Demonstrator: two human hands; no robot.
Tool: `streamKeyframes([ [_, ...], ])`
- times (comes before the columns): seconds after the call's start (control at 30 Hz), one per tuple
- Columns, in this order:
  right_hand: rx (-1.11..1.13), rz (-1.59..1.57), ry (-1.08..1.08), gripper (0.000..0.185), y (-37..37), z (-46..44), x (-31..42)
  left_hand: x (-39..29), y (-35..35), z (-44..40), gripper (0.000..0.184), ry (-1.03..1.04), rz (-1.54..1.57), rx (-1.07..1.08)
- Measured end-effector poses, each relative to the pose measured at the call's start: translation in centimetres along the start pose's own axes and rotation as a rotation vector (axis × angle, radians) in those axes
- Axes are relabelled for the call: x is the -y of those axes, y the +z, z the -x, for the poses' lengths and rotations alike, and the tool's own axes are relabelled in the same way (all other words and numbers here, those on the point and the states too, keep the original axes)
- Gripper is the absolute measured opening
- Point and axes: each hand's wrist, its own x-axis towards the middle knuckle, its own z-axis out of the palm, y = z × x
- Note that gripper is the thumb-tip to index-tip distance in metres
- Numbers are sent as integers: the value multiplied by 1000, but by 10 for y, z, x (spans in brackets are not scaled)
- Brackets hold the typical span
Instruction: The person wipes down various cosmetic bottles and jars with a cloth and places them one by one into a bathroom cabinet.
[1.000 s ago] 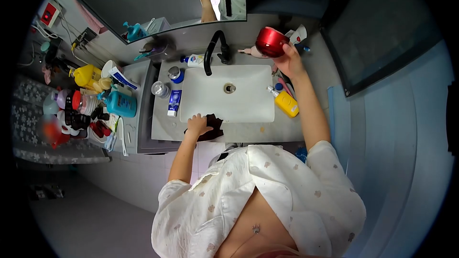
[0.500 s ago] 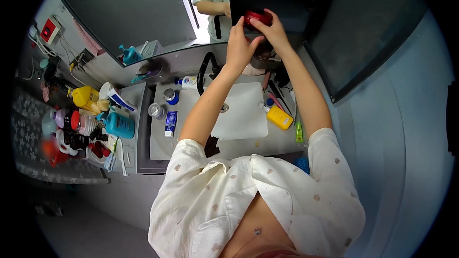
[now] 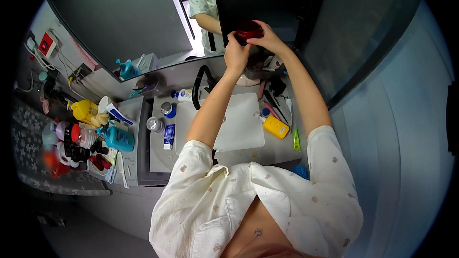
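Note:
Both hands are raised over the back of the sink, in front of the dark cabinet (image 3: 282, 7). Between them is a dark red round container (image 3: 248, 29), perhaps a jar. My left hand (image 3: 235, 56) closes on its near left side. Fingers of my right hand (image 3: 268, 40) wrap round its right side, the thumb close to the left hand. Its underside and part of its rim are hidden by the fingers. Just below the hands stands a dark holder (image 3: 256, 69) with small items in it.
A black faucet (image 3: 197, 88) rises behind the white sink (image 3: 241, 134). Right of it lie a yellow bottle (image 3: 276, 127) and a green tube (image 3: 296, 140). On the left are a blue tube (image 3: 169, 137), a teal pump bottle (image 3: 119, 138) and a mirror (image 3: 129, 14).
The view has tilted up slightly, showing more of the cabinet. Both hands still hold the red container, which has turned and looks darker; my right fingers have shifted round its side.

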Motion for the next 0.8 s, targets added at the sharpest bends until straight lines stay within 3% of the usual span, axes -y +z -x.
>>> streamKeyframes([
  [0.07, -52, 240, 34, 79, 5, -1, 11, -4, 4, 2, 55, 89, -170, -139],
  [0.13, -56, 226, 44, 80, 5, -3, 14, -5, 5, 3, 56, 90, -183, -149],
  [0.23, -38, 7, 136, 70, 4, 1, 18, -8, 3, 6, 58, 140, -165, -192],
  [0.3, -7, -521, 181, 58, 3, 9, 20, -9, 0, 7, 62, 153, -47, -183],
  [0.4, 91, -744, 152, 52, 1, 17, 24, -12, -4, 11, 65, 264, 22, -222],
  [0.53, 149, -941, 140, 44, 4, 22, 32, -22, -8, 19, 67, 246, 160, -194],
  [0.6, 120, -887, 166, 46, 1, 23, 42, -17, -8, 20, 68, 277, 135, -194],
  [0.67, 22, -189, 223, 51, -2, 20, 52, -11, -7, 22, 70, 270, 195, -112],
  [0.8, -74, 319, 147, 65, 4, 19, 58, -7, 1, 31, 72, 81, 404, -22],
])
